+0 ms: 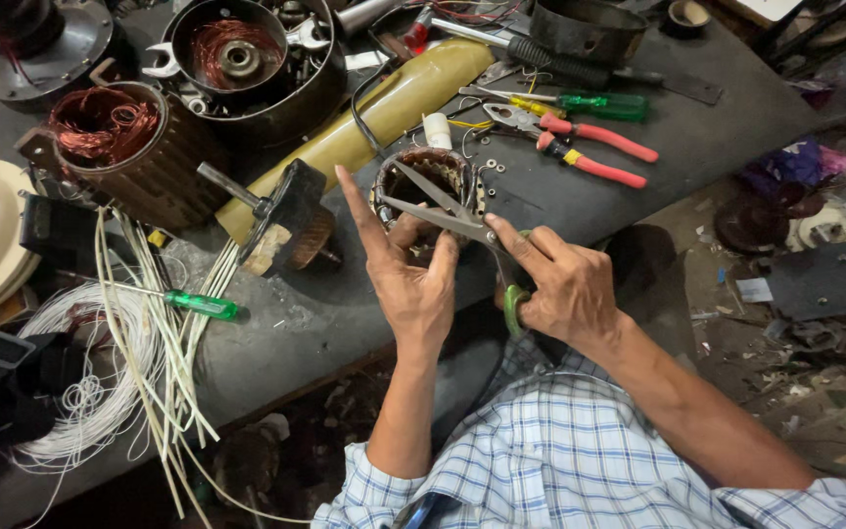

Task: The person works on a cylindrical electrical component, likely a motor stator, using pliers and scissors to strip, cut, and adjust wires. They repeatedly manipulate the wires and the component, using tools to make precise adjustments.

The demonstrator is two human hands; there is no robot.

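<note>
Right hand [565, 289] grips green-handled steel scissors [462, 220], fingers thru the loop, index finger laid along the shank; blades are parted & point up-left over a small round motor stator w/ copper windings [433, 181] sitting on the dark grey workbench [678, 132]. Left hand [408, 274] is up beside the blades, index finger straight & pointing up, thumb & other fingers curled near the blade edge; can't tell if it pinches anything, too small to see. Stator is just behind both hands, partly hidden by them. Near it: red-handled pliers [589, 147] to the right, green-handled screwdriver [594, 103] further back, yellowish cylinder [384, 113] lying diagonally behind. Left of hands, a black rotor block w/ steel shaft [281, 216]; beyond it a larger brown stator w/ copper coil [119, 147]. Another green-handled screwdriver [198, 304] lies on a bundle of white sleeving strips [159, 362] at bench's left edge. Person wears blue-white check shirt [560, 456].
</note>
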